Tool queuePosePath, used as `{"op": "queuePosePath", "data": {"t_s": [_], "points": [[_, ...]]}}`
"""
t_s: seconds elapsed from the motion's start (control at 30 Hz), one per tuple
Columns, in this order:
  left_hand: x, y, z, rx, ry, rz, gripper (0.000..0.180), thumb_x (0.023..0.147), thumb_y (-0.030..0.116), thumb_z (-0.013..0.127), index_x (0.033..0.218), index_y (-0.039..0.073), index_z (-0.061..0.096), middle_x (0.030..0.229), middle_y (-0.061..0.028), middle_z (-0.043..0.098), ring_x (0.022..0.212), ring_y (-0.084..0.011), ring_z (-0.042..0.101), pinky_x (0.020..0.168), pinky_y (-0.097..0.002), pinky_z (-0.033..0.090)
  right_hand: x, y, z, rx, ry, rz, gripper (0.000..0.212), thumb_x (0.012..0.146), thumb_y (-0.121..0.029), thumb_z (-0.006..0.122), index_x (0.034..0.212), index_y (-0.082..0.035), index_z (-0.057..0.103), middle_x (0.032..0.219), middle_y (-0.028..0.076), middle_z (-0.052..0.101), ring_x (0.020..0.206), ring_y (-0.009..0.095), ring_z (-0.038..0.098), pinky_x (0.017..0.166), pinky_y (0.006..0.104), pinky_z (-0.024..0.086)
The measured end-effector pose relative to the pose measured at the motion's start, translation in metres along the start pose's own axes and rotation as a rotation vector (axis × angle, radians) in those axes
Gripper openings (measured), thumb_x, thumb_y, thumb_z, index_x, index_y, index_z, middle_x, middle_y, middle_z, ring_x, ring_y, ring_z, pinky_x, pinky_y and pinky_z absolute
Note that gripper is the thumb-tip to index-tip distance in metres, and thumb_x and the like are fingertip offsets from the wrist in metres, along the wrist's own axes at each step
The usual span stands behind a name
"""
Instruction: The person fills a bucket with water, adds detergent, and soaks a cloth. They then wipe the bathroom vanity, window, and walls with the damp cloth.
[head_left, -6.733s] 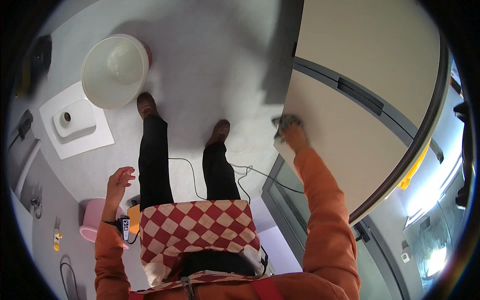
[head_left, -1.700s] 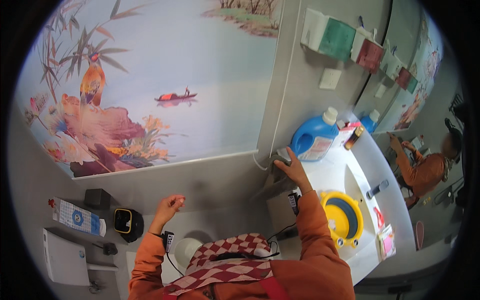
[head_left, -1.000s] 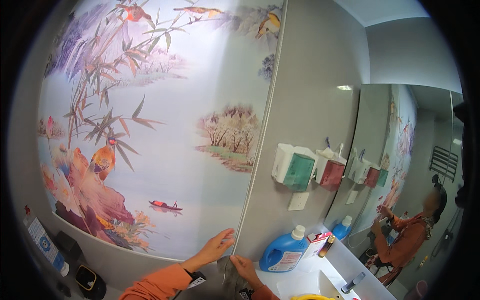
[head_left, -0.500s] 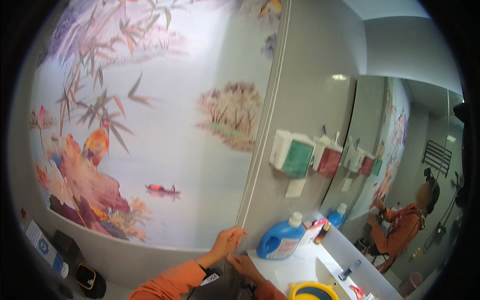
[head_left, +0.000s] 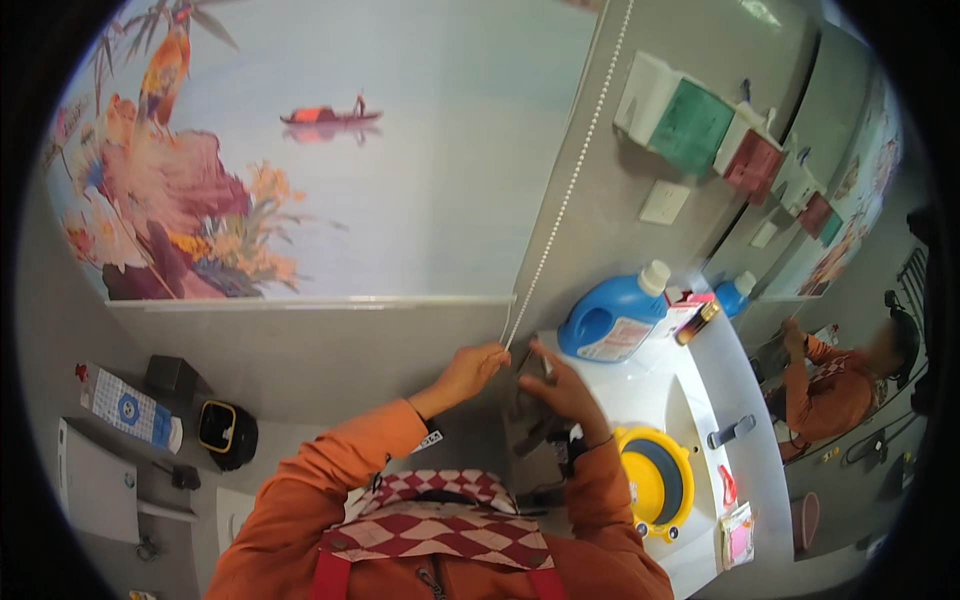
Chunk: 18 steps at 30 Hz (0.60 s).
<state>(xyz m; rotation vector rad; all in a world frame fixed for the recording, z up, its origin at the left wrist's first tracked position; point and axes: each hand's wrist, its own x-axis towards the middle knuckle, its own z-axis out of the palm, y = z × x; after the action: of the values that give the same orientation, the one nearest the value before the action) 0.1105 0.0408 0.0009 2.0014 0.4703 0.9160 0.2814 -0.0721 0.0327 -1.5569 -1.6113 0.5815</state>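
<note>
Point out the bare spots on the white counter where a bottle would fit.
White counter: a bare strip runs between the blue detergent jug and the yellow round basin. It is crowded behind the jug, with a small red box and a dark bottle.

Orange long sleeves (head_left: pixel 330 470) on both arms. Red-and-white checked cloth (head_left: pixel 440 515) across chest, red straps (head_left: pixel 330 575) below. Dark band (head_left: pixel 572 450) at right wrist, possibly watch. Small white tag (head_left: pixel 428 440) near left cuff.
</note>
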Motion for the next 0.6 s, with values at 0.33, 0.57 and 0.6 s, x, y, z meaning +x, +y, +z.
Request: {"op": "queuePosePath", "data": {"t_s": [0.33, 0.57, 0.6], "points": [[-0.087, -0.144, 0.086, 0.039, -0.132, 0.219, 0.015, 0.082, 0.009, 0.055, 0.095, 0.003, 0.057, 0.083, -0.0176, 0.059, 0.071, -0.0358, 0.054, 0.066, -0.0368, 0.046, 0.017, -0.042, 0.034, 0.510, 0.049, -0.092, 0.033, 0.091, -0.025, 0.054, 0.116, -0.003, 0.056, 0.090, 0.001, 0.059, 0.077, 0.005, 0.050, 0.072, 0.0206, 0.043], [-0.095, -0.139, 0.060, 0.094, -0.540, -0.077, 0.028, 0.085, 0.024, 0.056, 0.108, 0.009, 0.058, 0.109, -0.0128, 0.060, 0.101, -0.0303, 0.056, 0.082, -0.0389, 0.045, 0.010, -0.015, 0.045, 0.080, 0.377, -0.108, 0.037, 0.096, -0.028, 0.047, 0.071, -0.001, 0.045, 0.063, -0.004, 0.036, 0.063, 0.006, 0.030, 0.053, 0.0238, 0.028], [-0.084, -0.128, 0.051, 0.307, -0.616, -0.083, 0.031, 0.085, 0.026, 0.057, 0.111, 0.009, 0.057, 0.113, -0.0130, 0.059, 0.104, -0.0304, 0.055, 0.084, -0.0400, 0.044, 0.008, -0.008, 0.044, 0.078, 0.390, -0.115, 0.037, 0.096, -0.028, 0.047, 0.070, -0.001, 0.045, 0.064, -0.006, 0.035, 0.063, 0.006, 0.029, 0.053, 0.0232, 0.027]]}}
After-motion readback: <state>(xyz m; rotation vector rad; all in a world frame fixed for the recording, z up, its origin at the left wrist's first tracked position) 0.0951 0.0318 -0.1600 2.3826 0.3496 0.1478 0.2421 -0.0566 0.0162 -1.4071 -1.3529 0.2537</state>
